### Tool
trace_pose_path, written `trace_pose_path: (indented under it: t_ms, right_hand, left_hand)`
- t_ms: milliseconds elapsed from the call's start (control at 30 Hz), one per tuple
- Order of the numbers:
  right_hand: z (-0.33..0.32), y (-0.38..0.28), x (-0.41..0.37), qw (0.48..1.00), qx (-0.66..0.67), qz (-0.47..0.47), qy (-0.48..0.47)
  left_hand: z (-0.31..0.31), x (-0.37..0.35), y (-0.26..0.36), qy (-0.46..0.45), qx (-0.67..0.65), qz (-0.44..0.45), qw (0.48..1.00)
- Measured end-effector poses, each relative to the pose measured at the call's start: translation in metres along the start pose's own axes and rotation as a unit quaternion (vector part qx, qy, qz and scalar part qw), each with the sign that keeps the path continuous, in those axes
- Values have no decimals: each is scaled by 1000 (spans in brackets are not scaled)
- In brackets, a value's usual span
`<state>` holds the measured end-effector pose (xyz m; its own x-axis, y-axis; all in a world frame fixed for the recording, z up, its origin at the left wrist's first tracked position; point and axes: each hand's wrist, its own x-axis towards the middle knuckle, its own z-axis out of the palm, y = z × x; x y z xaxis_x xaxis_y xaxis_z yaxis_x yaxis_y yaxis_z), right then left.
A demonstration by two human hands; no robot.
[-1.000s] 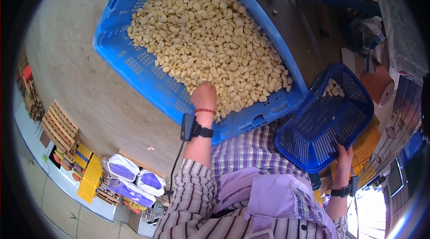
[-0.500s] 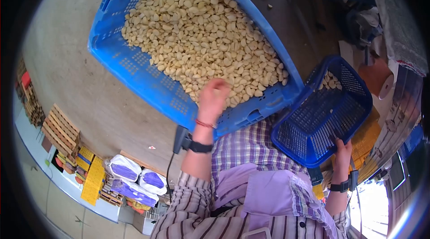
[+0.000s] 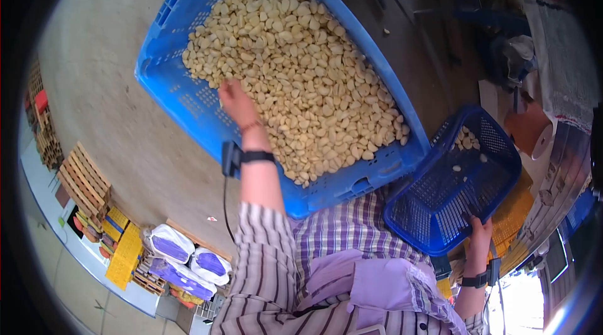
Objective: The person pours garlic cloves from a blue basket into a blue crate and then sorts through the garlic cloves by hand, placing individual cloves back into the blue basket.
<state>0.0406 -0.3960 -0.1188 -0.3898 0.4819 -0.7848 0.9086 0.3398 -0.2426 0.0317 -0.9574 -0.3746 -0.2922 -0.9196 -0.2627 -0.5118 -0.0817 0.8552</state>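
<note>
A large blue perforated crate holds a heap of peeled garlic cloves. My left hand is in the crate at the heap's left edge, fingers curled down against the cloves; what they hold, if anything, is hidden. My right hand grips the near rim of a smaller dark blue basket, which is tilted beside the crate's right corner. Inside that basket, a small cluster of cloves lies at the far end, with a few loose pale pieces nearer the middle.
Wooden pallets, yellow crates and white-and-purple sacks stand at lower left on the floor. A round reddish-brown object lies beyond the basket, near a grey woven sheet. A cable hangs from the left wrist strap.
My left hand has moved left and farther up along the heap's edge. Crate and basket sit slightly lower in view. More loose pale pieces show in the basket.
</note>
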Motion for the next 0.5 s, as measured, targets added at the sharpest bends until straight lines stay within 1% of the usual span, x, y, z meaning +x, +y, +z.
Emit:
trace_pose_path:
  t_ms: [33, 67, 100, 133, 167, 200, 233, 267, 333, 367, 400, 433, 467, 500]
  right_hand:
    - [0, 0, -1, 1000, 2, -4, 0]
    - [1, 0, -1, 1000, 5, 0, 4]
    - [3, -3, -2, 1000, 6, 5, 6]
    - [6, -9, -5, 1000, -5, 3, 8]
    - [12, -14, -8, 1000, -8, 0, 5]
    - [17, -18, -12, 1000, -12, 2, 23]
    - [19, -21, -14, 999, -16, 4, 42]
    - [16, -18, -11, 999, -22, 3, 40]
    - [8, -8, -4, 1000, -9, 2, 3]
    - [7, -10, -4, 1000, -9, -1, 2]
    - [7, -12, -3, 1000, -5, -12, 1]
    - [7, -15, -3, 1000, -1, -24, 2]
    - [5, -18, -4, 1000, -1, -26, 5]
    - [2, -20, -5, 999, -12, -37, 0]
  left_hand:
    - [4, 33, -20, 48, -46, -9, 998]
    - [23, 45, -20, 49, -50, -8, 998]
    - [42, 52, -21, 50, -36, -29, 998]
    - [58, 54, -18, 51, -20, -51, 997]
    - [78, 46, -4, 48, -25, -40, 998]
    - [100, 32, 10, 43, -29, -28, 998]
    - [114, 23, 10, -34, -67, 9, 997]
    - [125, 12, 13, -109, -105, 46, 987]
    - [132, -32, 39, -201, -29, 106, 973]
    - [128, -49, 40, -264, 27, 139, 954]
    - [121, -65, 41, -325, 81, 173, 926]
    - [110, -80, 43, -338, 148, 255, 894]
    - [96, -97, 45, -347, 214, 333, 850]
    - [79, -114, 48, -368, 248, 360, 821]
